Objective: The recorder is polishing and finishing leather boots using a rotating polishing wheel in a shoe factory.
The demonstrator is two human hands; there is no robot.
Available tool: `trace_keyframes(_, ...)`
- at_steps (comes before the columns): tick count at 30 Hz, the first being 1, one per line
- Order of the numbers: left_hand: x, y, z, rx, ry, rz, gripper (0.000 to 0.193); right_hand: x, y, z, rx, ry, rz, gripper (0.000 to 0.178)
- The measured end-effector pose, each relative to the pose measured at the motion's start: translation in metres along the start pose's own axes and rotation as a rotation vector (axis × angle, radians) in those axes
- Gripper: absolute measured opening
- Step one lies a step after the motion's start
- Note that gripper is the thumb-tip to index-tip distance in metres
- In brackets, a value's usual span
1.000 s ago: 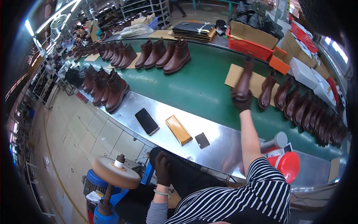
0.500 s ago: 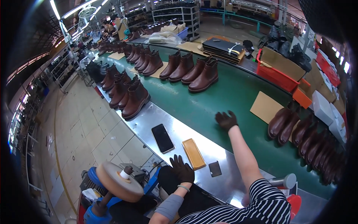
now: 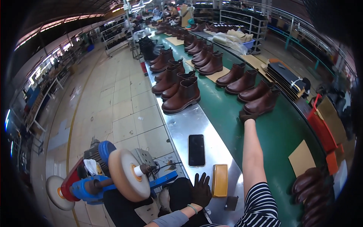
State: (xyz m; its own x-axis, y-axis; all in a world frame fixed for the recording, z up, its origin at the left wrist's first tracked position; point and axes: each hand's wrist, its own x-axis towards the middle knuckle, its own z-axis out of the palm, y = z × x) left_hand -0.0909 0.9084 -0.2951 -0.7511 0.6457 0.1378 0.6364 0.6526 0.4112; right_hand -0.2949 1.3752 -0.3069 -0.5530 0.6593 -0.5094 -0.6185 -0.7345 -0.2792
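Note:
My right hand (image 3: 248, 115), in a dark glove, reaches out to the nearest brown ankle boot (image 3: 261, 103) in a row on the green belt. Its fingers close around the boot's toe, partly lost against the dark leather. The boot stands upright on the belt. My left hand (image 3: 201, 190), gloved too, lies with fingers spread at the edge of the metal ledge. Beside it are a yellow-brown block (image 3: 220, 180) and a small dark square piece (image 3: 231, 203). A phone (image 3: 196, 150) with a dark screen rests on the ledge beyond them.
More brown boots (image 3: 182, 96) stand on the ledge at left, with rows farther along the belt (image 3: 227, 128). At lower left is a machine with a round buffing wheel (image 3: 128, 174). Dark red-brown boots (image 3: 308, 181) and a cardboard sheet (image 3: 301, 158) lie at right, near a red crate (image 3: 320, 126).
My right hand has moved forward from above the bare belt to the nearest boot's toe. The view has turned left. My left hand stays by the block, fingers spread.

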Motion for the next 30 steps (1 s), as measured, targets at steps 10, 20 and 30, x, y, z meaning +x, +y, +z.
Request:
trace_keyframes(10,-0.001,-0.003,-0.003,-0.001,0.002,0.000,0.047,-0.056,-0.072,-0.044,-0.048,-0.033,-0.309,0.054)
trace_keyframes(20,-0.018,-0.014,0.017,-0.281,0.226,-0.019,0.046,-0.318,-0.043,-0.078,-0.754,-0.538,0.416,0.066)
trace_keyframes(30,-0.128,-0.173,-0.087,-2.023,-0.596,-0.678,0.052,-0.435,0.056,-0.130,-1.618,-0.652,1.462,0.041)
